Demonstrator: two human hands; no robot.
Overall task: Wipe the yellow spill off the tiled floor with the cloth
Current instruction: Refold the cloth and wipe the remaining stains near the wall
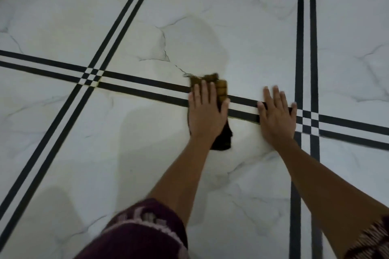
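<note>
Here, far to the left of the fingers, a thin yellow line [99,82] remains in the grout where the black stripes cross, so I judge the job is not finished there. Nearer, wide pale yellowish films [195,44] lie on the glossy white floor tile [52,17] beyond the fingertips and also below the wrist; they look like thin wet smears more than a thick puddle. The left hand [205,111] lies flat on the cloth [220,90], fingers straight and close together, pressing down instead of gripping, probably to spread force over much fabric. The cloth is dark and soft, bunched; the part beyond and right of the fingertips is stained mustard yellow and looks bumpy, and a darker tail [223,139] hangs out beside the heel of the hand. It sits on the black double stripe [147,87], touching it. A short yellow trace [244,119] runs along the stripe edge between the two hands. The right hand [277,115] holds nothing: its fingers are spread flat on the bare tile, likely to support the body weight. The floor is smooth, marble-veined and reflective, so liquid should slide easily, but the grout lines may keep colour.
</note>
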